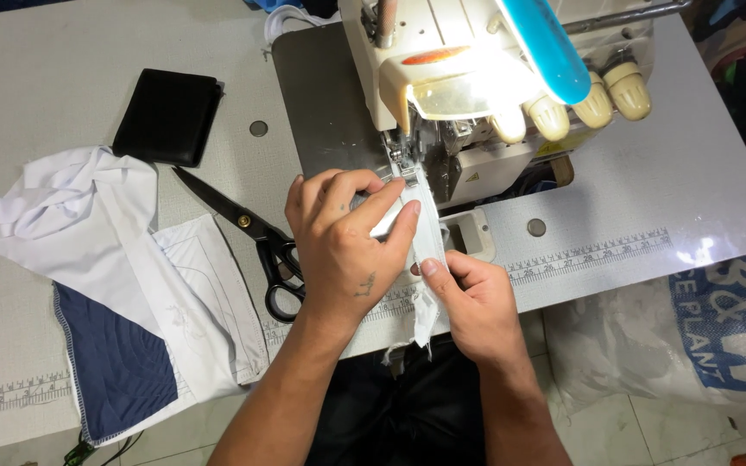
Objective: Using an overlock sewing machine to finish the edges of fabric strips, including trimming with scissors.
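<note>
A narrow white fabric strip (427, 242) runs from under the presser foot (408, 169) of a cream overlock sewing machine (468, 78) down over the table's front edge. My left hand (343, 242) lies flat on the strip's upper part, fingers pointing toward the presser foot. My right hand (472, 298) pinches the strip's lower part between thumb and fingers near the table edge. The strip's frayed end hangs below my hands.
Black scissors (252, 237) lie just left of my left hand. A black wallet (168, 116) sits farther back on the grey table (53, 78). White and navy stitched fabric pieces (123, 285) lie at the left. A white printed sack (684, 336) rests on the floor, right.
</note>
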